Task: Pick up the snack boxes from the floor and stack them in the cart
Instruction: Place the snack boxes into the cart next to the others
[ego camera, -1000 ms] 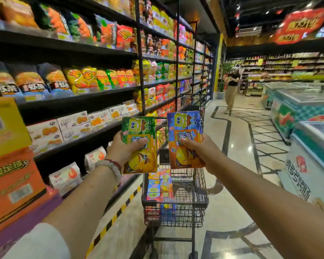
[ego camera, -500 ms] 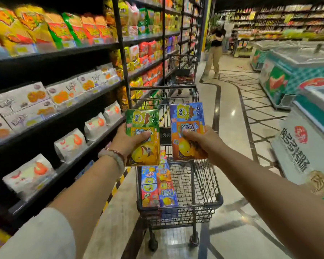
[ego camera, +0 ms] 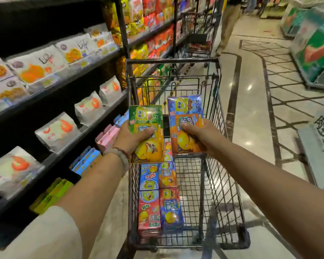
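Note:
My left hand (ego camera: 131, 136) grips a green and orange snack box (ego camera: 147, 116) from its left side, thumb across the front. My right hand (ego camera: 202, 135) grips a blue and orange snack box (ego camera: 185, 109) the same way from the right. Both boxes are upright, side by side, above the wire cart (ego camera: 221, 193). Inside the cart, along its left wall, lie several snack boxes in two rows: a red one (ego camera: 149, 212) and a blue one (ego camera: 171, 210) nearest me, two more (ego camera: 157, 176) behind them. The cart's right half shows bare mesh.
Dark shelves (ego camera: 51, 88) with white snack bags and coloured boxes run along the left, close to the cart. Another cart (ego camera: 198, 34) and a person's legs (ego camera: 228, 25) stand farther down the aisle. Freezer cabinets (ego camera: 314, 53) line the right; polished floor lies between.
My view has tilted down and I am closer to the cart. Both hands, still holding their boxes, have come lower, over the cart's basket.

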Demonstrator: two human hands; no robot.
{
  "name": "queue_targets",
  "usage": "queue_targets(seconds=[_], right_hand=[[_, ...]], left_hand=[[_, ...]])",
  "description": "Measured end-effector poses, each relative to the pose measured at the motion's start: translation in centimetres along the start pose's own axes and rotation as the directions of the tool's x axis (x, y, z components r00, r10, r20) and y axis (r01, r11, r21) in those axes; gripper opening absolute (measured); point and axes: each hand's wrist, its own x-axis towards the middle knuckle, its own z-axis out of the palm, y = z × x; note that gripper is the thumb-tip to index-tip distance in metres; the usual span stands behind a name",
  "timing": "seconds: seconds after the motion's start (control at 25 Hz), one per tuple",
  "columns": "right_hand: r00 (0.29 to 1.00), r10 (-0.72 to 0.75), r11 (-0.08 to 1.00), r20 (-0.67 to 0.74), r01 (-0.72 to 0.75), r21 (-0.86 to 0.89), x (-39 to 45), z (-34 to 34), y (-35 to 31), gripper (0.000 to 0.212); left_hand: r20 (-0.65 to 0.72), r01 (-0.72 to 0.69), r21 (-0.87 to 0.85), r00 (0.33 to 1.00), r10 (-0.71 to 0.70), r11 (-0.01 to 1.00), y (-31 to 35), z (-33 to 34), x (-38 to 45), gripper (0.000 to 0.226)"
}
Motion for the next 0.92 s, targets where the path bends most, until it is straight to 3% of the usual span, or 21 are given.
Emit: queue_targets(seconds=[0.08, 0.32, 0.6, 0.76, 0.92], right_hand=[[0.999, 0.045, 0.999, -0.004, -0.045, 0.005, 2.9, 0.1, 1.1, 0.036], [0.988, 0.141, 0.99, -0.061, -0.141, 0.006, 9.8, 0.0, 5.9, 0.034], [0.967, 0.248, 0.969, -0.065, -0.247, 0.03, 17.0, -1.9, 14.7, 0.034], [0.944, 0.316, 0.949, -0.1, -0.314, 0.034, 21.9, -2.7, 19.9, 0.061], [0.91, 0.403, 0.915, -0.101, -0.397, 0.078, 24.7, -2.6, 24.2, 0.061]], left_hand=[[-0.036, 0.021, 0.01, 0.999, -0.02, 1.0, -1.0, 0.2, 2.7, 0.073], [-0.047, 0.11, 0.111, 0.993, -0.105, 0.988, -6.1, 0.5, 11.3, 0.111], [-0.169, 0.314, 0.107, 0.941, -0.293, 0.944, -11.5, 3.1, 16.8, 0.058], [-0.251, 0.29, 0.183, 0.938, -0.24, 0.939, -15.6, 3.6, 20.7, 0.052], [-0.326, 0.287, 0.307, 0.927, -0.182, 0.907, -18.9, 4.1, 23.3, 0.033]])
